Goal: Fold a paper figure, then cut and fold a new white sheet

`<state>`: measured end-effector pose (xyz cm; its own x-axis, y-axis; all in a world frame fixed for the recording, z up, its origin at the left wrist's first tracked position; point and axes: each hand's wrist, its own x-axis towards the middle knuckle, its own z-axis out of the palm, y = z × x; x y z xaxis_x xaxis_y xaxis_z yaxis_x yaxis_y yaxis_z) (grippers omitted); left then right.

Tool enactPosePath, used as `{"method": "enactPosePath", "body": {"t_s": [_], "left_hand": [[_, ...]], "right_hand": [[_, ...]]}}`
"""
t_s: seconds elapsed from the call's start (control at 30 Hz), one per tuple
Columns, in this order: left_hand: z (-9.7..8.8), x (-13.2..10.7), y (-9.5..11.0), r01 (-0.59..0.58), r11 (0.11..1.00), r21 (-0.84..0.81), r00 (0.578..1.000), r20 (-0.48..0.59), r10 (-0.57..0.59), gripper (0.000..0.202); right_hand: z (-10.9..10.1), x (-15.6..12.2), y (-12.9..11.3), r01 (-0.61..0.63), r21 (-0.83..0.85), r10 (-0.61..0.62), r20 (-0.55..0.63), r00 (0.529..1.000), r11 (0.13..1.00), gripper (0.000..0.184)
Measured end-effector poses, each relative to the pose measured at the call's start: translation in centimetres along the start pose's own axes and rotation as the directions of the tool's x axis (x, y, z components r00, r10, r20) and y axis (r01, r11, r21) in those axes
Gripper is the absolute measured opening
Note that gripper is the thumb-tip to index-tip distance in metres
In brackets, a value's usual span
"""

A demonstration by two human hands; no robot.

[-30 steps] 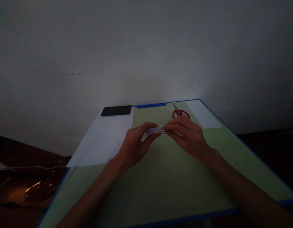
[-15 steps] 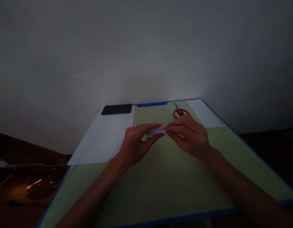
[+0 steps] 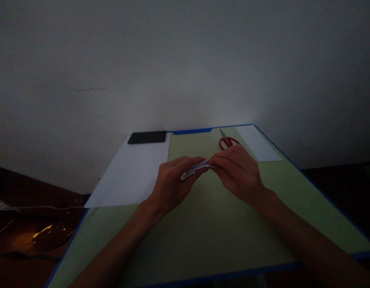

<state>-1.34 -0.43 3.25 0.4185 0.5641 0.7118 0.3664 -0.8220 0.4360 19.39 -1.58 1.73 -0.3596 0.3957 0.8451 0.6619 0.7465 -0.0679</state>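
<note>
And the paper tips steeper now, left hand and right hand pinching it; worktop stretches to its front edge, scissors near the back.

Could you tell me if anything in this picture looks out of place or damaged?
Slightly: the near left corner of the large paper seems to stick out past the table. Also, a faint streak marks the pale wall. The small paper in the left hand and right hand is too dim to judge.
</note>
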Motion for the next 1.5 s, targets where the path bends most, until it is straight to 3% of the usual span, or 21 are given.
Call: {"method": "enactPosePath", "body": {"t_s": [0.17,0.3,0.5,0.63,0.97,1.23,1.5], "left_hand": [[0.0,-0.1,0.1,0.013,1.0,0.003,1.0,-0.014,-0.013,0.019],[-0.4,0.2,0.1,0.041,0.999,0.001,0.998,-0.037,-0.041,0.019],[-0.8,0.6,0.2,0.178,0.976,-0.122,0.983,-0.031,-0.183,0.016],[-1.0,0.6,0.5,0.223,0.954,-0.202,0.973,-0.016,-0.231,0.015],[-1.5,0.8,0.8,0.201,0.961,-0.189,0.979,0.003,-0.204,0.017],[-1.9,1.0,1.2,0.157,0.976,-0.152,0.988,0.017,-0.157,0.015],[-2.2,1.1,0.4,0.178,0.977,-0.119,0.982,0.083,-0.169,0.013]], "right_hand": [[0.1,0.3,-0.4,-0.02,-0.022,0.02,0.013,1.0,1.0,0.008],[0.2,0.3,-0.3,-0.05,0.094,0.052,-0.022,0.998,0.994,0.013],[0.6,0.5,-0.5,-0.133,0.26,0.162,-0.091,0.983,0.956,0.022],[0.6,0.8,-0.9,-0.16,0.3,0.195,-0.09,0.977,0.94,0.014],[0.5,0.5,-1.1,-0.084,0.153,0.094,-0.063,0.994,0.985,0.006],[0.2,0.6,-1.4,-0.029,0.139,0.028,0.005,1.0,0.99,0.009],[0.4,0.4,-0.7,-0.109,0.233,0.087,0.105,0.991,0.966,0.018]]}}
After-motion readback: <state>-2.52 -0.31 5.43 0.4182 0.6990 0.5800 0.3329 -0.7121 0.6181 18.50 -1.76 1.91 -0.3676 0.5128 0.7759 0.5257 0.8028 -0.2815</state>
